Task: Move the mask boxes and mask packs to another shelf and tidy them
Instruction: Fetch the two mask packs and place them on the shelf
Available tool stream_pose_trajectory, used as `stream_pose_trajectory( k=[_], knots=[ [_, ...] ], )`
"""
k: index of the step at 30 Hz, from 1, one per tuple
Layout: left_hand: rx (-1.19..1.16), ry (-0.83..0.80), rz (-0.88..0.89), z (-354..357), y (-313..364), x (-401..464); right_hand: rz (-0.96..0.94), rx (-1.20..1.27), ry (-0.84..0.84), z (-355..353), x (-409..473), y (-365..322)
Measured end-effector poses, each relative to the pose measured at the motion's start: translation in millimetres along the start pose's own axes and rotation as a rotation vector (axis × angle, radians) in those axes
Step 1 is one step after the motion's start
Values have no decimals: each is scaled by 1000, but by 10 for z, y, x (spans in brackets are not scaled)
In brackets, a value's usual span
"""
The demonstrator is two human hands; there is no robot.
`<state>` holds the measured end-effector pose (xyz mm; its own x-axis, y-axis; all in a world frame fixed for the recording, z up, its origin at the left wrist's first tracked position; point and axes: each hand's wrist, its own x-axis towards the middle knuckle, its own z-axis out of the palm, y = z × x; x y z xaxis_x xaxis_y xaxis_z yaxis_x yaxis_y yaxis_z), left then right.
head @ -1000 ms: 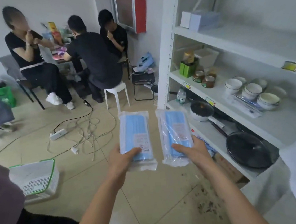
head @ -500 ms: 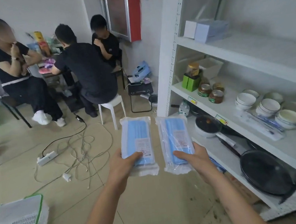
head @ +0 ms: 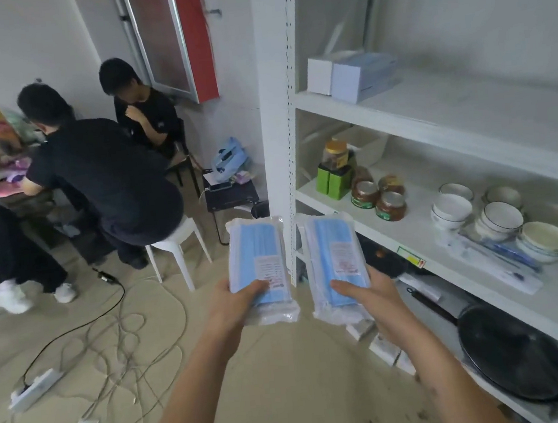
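Blue mask packs [head: 258, 268] still pinched in both hands' fingers [head: 256, 287], nearer the white shelf unit [head: 432, 118] than before.

White wall [head: 16, 49] far ahead of hands. Tan tiled floor [head: 285, 364] below hands, tangled cables [head: 119, 336] and white power strip [head: 35, 388] left of hands. White stool [head: 175, 245] ahead-left. Small black stand [head: 232, 198] by wall. Tall white shelf unit [head: 274, 109] right of hands. Red-edged cabinet door [head: 172, 37] high on wall. Light soft, even.
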<state>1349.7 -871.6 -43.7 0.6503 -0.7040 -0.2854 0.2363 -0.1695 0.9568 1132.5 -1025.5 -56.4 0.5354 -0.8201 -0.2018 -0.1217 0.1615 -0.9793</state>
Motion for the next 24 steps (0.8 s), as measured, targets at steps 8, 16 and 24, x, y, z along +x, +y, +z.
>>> stream_pose_trajectory(
  k=[8, 16, 24],
  knots=[
    [5, -17, 34, 307, 491, 1065, -54, 19, 7, -39, 1094, -398],
    [-14, -17, -10, 247, 779, 2064, -32, 59, 30, 226, 1976, -540],
    [10, -162, -2, 227, 1206, 3130, -55, 12, 252, 454, 2862, -812]
  ],
)
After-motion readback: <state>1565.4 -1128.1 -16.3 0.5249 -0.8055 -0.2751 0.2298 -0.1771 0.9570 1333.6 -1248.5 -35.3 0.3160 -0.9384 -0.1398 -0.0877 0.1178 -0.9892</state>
